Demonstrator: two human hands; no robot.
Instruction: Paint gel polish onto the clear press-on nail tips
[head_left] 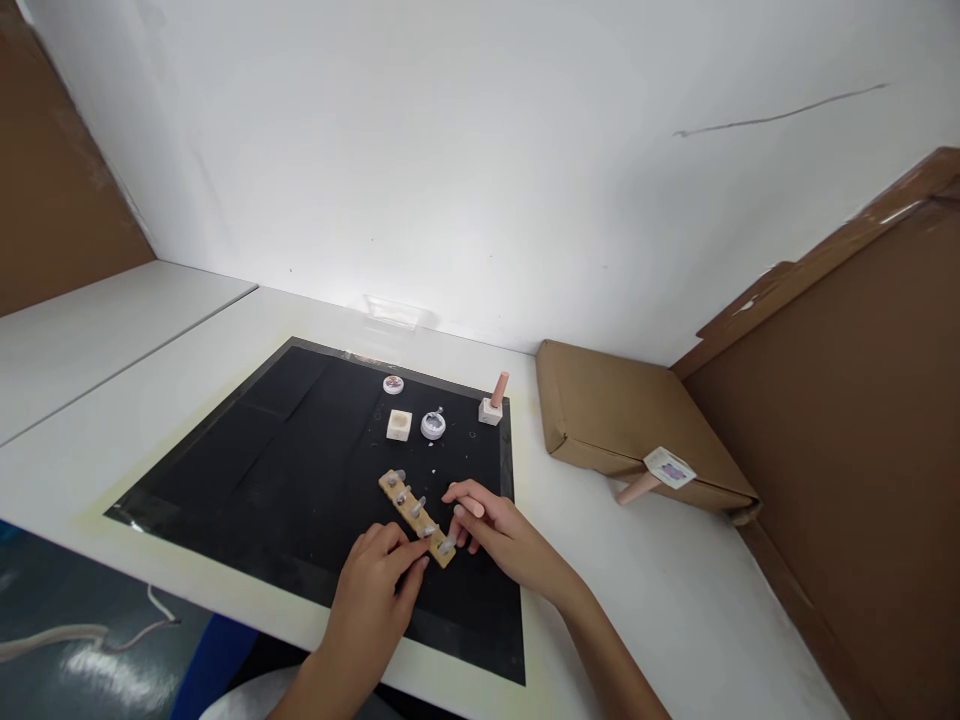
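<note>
A narrow tan strip (414, 512) carries several clear nail tips (418, 507) standing along it, on the black mat. My left hand (379, 575) has its fingers pressed against the near part of the strip, thumb and forefinger close together. In my right hand (499, 530) is a pink polish-brush cap (470, 506), pinched between the fingers beside the strip's near end. Its brush tip is too small to make out. Farther off sit a white square bottle (399, 426) without a cap and a small round pot (433, 426) with something silvery inside.
The black mat (247, 480) lies on a white table. A bottle with a pink cap (491, 408) stands at its far right corner. A white round disc (393, 385) lies near the far edge. To the right are a cardboard box (622, 400) and another pink-capped bottle (670, 468).
</note>
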